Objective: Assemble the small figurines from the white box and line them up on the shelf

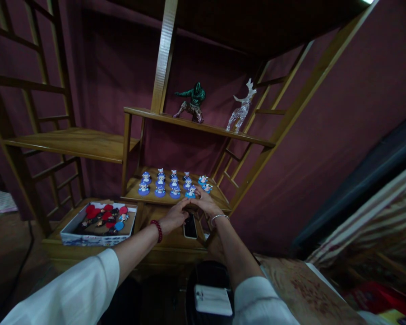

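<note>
Several small figurines with purple bases (pixel 160 191) stand in rows on the low wooden shelf. At the front right of the rows is a figurine with a blue base (pixel 191 192). My right hand (pixel 205 204) reaches it from the right, fingers and thumb closed about its side. From the left, my left hand (pixel 176 215) comes up to the same base, fingers partly stretched and apart; whether its fingertips touch the base is hard to tell. Behind my right hand, a blue-and-white figurine (pixel 207 188) sits near the right end of the rows.
A shallow box (pixel 98 241) with red-based and dark figurines stands at the left. Below my hands lies a dark-screened phone (pixel 190 227). On the upper shelf are a green-and-bronze statue (pixel 194 99) and a clear deer (pixel 241 110). A white case (pixel 213 300) rests on a black seat.
</note>
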Motion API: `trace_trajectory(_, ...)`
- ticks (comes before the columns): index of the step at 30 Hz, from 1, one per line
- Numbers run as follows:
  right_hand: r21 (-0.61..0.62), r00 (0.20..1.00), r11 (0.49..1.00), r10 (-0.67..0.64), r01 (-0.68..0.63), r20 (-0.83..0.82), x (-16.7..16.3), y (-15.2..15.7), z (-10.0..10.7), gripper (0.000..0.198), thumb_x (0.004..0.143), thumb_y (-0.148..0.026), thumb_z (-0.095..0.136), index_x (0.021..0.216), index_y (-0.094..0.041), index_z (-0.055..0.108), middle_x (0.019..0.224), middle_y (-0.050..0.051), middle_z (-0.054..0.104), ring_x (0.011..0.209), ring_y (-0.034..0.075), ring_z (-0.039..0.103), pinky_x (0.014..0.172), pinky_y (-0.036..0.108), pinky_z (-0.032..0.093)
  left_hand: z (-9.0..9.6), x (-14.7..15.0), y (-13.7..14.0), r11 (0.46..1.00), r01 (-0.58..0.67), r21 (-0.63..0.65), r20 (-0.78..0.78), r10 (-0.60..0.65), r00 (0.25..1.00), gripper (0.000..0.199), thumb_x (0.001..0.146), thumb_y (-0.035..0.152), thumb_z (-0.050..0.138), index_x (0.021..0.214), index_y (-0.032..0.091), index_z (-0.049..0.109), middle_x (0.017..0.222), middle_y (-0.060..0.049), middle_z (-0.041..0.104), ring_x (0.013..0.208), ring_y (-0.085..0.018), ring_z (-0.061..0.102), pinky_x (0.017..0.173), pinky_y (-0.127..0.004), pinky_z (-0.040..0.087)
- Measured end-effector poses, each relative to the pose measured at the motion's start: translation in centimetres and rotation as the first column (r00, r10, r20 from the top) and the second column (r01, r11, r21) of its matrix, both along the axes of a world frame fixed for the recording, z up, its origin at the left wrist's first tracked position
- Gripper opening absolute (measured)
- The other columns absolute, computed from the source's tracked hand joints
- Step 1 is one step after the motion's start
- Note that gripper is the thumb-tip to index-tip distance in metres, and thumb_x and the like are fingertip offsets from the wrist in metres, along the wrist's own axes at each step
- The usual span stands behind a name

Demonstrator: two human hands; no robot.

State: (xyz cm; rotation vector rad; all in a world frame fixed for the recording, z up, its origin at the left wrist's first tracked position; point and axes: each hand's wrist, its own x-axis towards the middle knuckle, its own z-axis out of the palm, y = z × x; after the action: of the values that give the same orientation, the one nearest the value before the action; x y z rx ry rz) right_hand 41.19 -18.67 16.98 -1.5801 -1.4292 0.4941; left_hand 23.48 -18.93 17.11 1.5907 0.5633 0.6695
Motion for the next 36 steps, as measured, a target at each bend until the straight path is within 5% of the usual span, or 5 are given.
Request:
trace_trajectory(7, 0.029, 0.999, 0.999, 0.027, -0.028, 0.039, -0.3, -0.2, 0.2, 0.037, 0.063, -0.02, 0.06, 0.1, -0.019, 0.053, 0.101, 0.003, 0.061, 0.096, 0.017, 0.056, 0.087, 0.032, 0.042, 0.6, -0.2, -0.2, 1.0, 0.02, 0.017, -0.07, -0.019, 0.997, 0.06, 0.069, 0.007, 0.045, 0.127, 0.022, 0.041, 0.142, -0.003, 0.022, 0.089, -0.015, 0.055, 0.052, -0.017, 0.046)
trace_trajectory(15, 0.03, 0.99, 0.996, -0.088, 0.085, 0.11, -0.3, -0.5, 0.0, 0.045, 0.062, -0.023, 0.062, 0.106, -0.021, 0.054, 0.098, 0.002, 0.062, 0.096, 0.018, 0.056, 0.086, 0.033, 0.042, 0.3, -0.2, 0.0, 0.998, 0.02, 0.051, -0.09, -0.015, 0.996, 0.058, 0.07, 0.009, 0.045, 0.127, 0.022, 0.041, 0.142, -0.003, 0.021, 0.097, -0.017, 0.053, 0.051, -0.015, 0.046)
trace_trajectory(28, 0.038, 0.971, 0.991, -0.134, 0.129, 0.2, -0.3, -0.8, -0.1, 0.045, 0.063, -0.026, 0.062, 0.107, -0.02, 0.054, 0.101, 0.004, 0.062, 0.094, 0.018, 0.056, 0.083, 0.031, 0.044, 0.5, -0.1, 0.0, 0.999, 0.012, 0.043, -0.125, -0.007, 0.992, 0.061, 0.068, 0.006, 0.042, 0.128, 0.02, 0.04, 0.142, -0.006, 0.022, 0.084, -0.014, 0.058, 0.05, -0.018, 0.047)
trace_trajectory(33, 0.032, 0.951, 0.985, -0.174, 0.172, 0.254, -0.6, -0.9, 0.0, 0.047, 0.064, -0.029, 0.062, 0.109, -0.02, 0.054, 0.103, 0.005, 0.061, 0.095, 0.018, 0.056, 0.082, 0.031, 0.045, -0.1, -0.2, 0.1, 0.997, 0.002, 0.073, -0.094, 0.005, 0.996, 0.061, 0.067, 0.005, 0.042, 0.126, 0.021, 0.043, 0.14, -0.004, 0.028, 0.098, -0.018, 0.055, 0.071, -0.025, 0.05)
trace_trajectory(36, 0.077, 0.931, 0.97, -0.245, 0.232, 0.271, -1.4, -1.6, 0.0, 0.047, 0.065, -0.03, 0.06, 0.11, -0.021, 0.053, 0.104, 0.005, 0.061, 0.095, 0.017, 0.056, 0.082, 0.03, 0.045, -0.8, -0.2, 0.1, 0.987, -0.02, 0.16, -0.02, 0.023, 1.0, 0.062, 0.064, 0.003, 0.044, 0.123, 0.022, 0.046, 0.138, -0.002, 0.032, 0.115, -0.02, 0.043, 0.093, -0.031, 0.041)
